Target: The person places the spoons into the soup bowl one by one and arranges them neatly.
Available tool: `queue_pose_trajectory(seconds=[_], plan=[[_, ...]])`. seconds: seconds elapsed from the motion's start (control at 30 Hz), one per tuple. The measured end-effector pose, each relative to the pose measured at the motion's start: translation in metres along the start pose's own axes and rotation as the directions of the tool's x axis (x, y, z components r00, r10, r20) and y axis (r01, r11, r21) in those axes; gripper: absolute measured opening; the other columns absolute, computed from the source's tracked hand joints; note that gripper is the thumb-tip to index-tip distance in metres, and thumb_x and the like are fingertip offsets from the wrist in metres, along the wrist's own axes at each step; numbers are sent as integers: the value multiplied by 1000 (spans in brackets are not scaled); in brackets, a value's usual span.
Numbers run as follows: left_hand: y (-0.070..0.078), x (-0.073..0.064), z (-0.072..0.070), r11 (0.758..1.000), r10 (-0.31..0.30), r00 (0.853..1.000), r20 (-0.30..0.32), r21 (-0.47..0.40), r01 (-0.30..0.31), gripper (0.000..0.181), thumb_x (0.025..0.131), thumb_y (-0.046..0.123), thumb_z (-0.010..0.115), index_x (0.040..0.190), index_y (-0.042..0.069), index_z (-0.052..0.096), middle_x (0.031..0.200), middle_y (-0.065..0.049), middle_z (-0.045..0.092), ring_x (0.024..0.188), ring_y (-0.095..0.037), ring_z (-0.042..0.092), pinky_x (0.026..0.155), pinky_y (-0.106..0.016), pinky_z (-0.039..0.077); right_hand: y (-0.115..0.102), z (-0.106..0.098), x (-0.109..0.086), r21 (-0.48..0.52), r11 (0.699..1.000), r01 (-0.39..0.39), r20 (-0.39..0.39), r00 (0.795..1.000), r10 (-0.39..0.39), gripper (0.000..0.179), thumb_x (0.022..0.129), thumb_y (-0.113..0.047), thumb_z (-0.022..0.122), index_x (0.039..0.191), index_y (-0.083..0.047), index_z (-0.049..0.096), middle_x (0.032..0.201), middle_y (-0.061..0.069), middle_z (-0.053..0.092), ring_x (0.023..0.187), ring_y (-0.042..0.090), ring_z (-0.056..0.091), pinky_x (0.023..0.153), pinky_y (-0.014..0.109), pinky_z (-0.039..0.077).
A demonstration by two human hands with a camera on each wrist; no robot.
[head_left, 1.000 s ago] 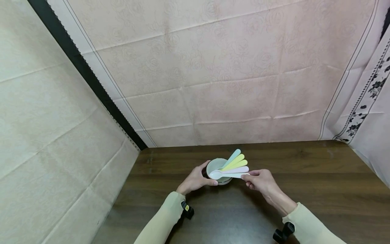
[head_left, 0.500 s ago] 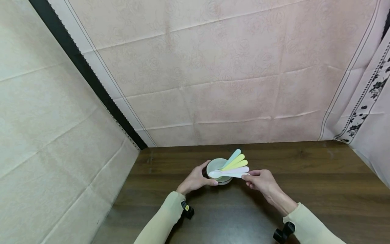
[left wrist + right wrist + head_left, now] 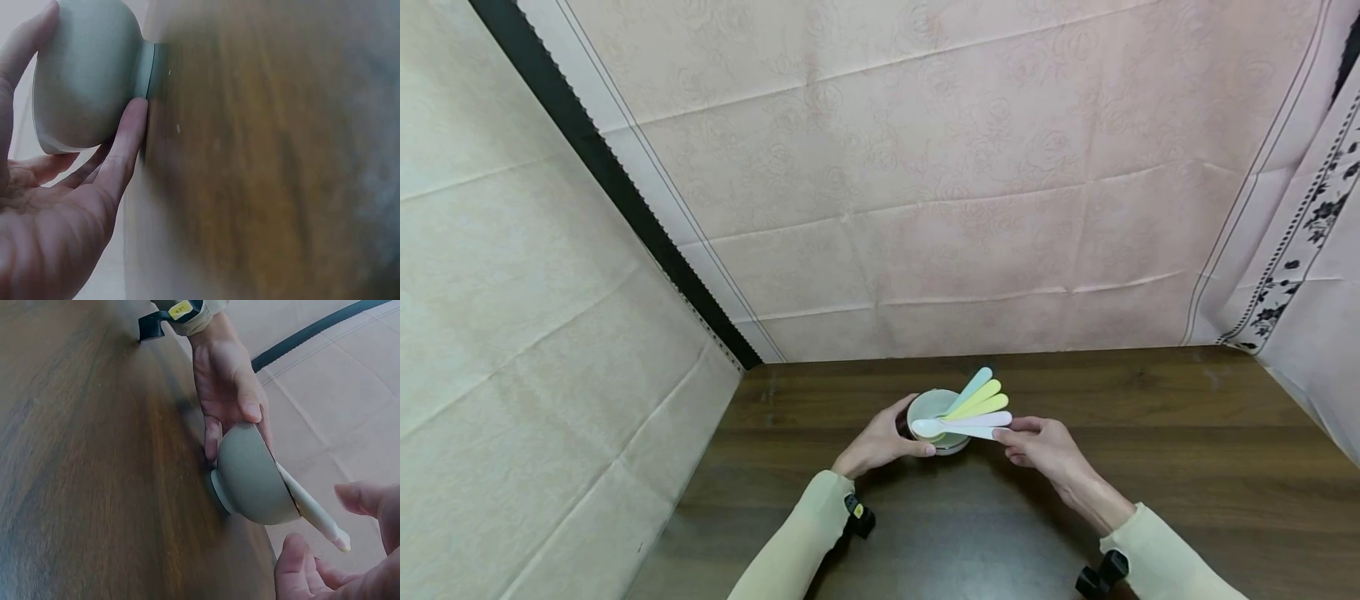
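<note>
A pale green bowl (image 3: 934, 402) with a dark rim line stands on the wooden table. My left hand (image 3: 880, 437) grips its left side, thumb at the near rim; in the left wrist view, fingers curve along the bowl's outer wall (image 3: 87, 75). Several pastel spoons fan out over the bowl's right rim: a blue spoon (image 3: 976, 387), yellow spoons (image 3: 981, 404), a lilac spoon (image 3: 992, 419) and a whitish spoon (image 3: 977, 432) in front. My right hand (image 3: 1045, 450) is at the whitish spoon's handle end. In the right wrist view its thumb and fingers stand apart around the spoon ends (image 3: 322, 522).
The brown wooden table (image 3: 925, 533) extends around the bowl. A pale patterned cloth (image 3: 925, 208) hangs behind it, with another cloth (image 3: 550, 333) at the left. A black strip (image 3: 625, 200) runs between them. Both wrists carry small black cameras (image 3: 1101, 575).
The whitish spoon has shifted slightly left, its handle end a little lower in view. My right fingers have loosened a little at its handle. The left hand and bowl stay nearly still.
</note>
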State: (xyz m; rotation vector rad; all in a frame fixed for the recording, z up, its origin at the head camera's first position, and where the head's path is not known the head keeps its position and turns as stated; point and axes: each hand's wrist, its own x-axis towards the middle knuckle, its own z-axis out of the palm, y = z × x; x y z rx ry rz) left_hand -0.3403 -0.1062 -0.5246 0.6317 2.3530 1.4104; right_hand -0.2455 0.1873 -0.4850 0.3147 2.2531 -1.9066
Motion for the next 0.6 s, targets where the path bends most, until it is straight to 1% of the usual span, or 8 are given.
queue_pose_trajectory(seconds=[0.07, 0.17, 0.27, 0.37, 0.47, 0.57, 0.6], plan=[[0, 0, -1, 1000, -6, 1000, 0, 6, 6, 98, 88, 35, 93, 170, 24, 39, 162, -2, 57, 143, -23, 56, 120, -51, 45, 0, -1, 0, -17, 1000, 0, 6, 1000, 0, 68, 103, -29, 77, 149, 14, 51, 124, 25, 75, 93, 19, 73, 86, 33, 65], [0, -2, -4, 999, -26, 1000, -12, 22, 27, 101, 90, 39, 91, 172, 19, 36, 162, -6, 57, 144, -25, 57, 119, -52, 48, -1, -2, 0, -54, 999, -6, 13, 1000, 7, 71, 104, -35, 75, 152, 11, 50, 132, 27, 72, 100, 23, 73, 91, 37, 65], [1, -5, -7, 998, -36, 999, -29, 49, 37, 102, 91, 42, 89, 172, 15, 34, 160, -10, 59, 143, -29, 60, 116, -53, 51, -1, -4, 0, -85, 996, -10, 21, 1000, 12, 73, 106, -41, 73, 154, 9, 49, 136, 28, 69, 108, 28, 72, 95, 41, 65], [1, -10, -10, 996, -37, 998, -44, 78, 41, 101, 91, 43, 88, 172, 14, 34, 157, -11, 62, 142, -30, 62, 115, -54, 52, 0, -7, -2, -98, 995, -14, 24, 1000, 17, 73, 106, -44, 71, 153, 8, 50, 137, 27, 67, 114, 30, 70, 96, 41, 64], [1, -15, -14, 995, -29, 998, -63, 97, 35, 100, 91, 42, 89, 171, 13, 36, 155, -10, 64, 142, -31, 63, 115, -53, 53, 1, -10, -5, -117, 993, -6, 21, 1000, 9, 73, 107, -48, 69, 153, 7, 51, 138, 26, 66, 118, 32, 68, 96, 40, 64], [1, -20, -19, 996, -9, 996, -88, 90, 17, 97, 92, 39, 89, 170, 11, 39, 154, -13, 64, 141, -34, 64, 114, -53, 55, 0, -14, -8, -128, 992, 8, 6, 1000, -7, 72, 107, -49, 67, 152, 5, 52, 139, 25, 66, 121, 32, 67, 96, 39, 63], [2, -21, -20, 995, 1, 995, -97, 100, 9, 96, 92, 39, 89, 169, 10, 40, 155, -14, 64, 140, -35, 64, 113, -54, 55, 0, -16, -9, -131, 991, 14, 0, 1000, -15, 71, 108, -49, 67, 152, 5, 52, 139, 25, 65, 121, 32, 66, 96, 39, 63]])
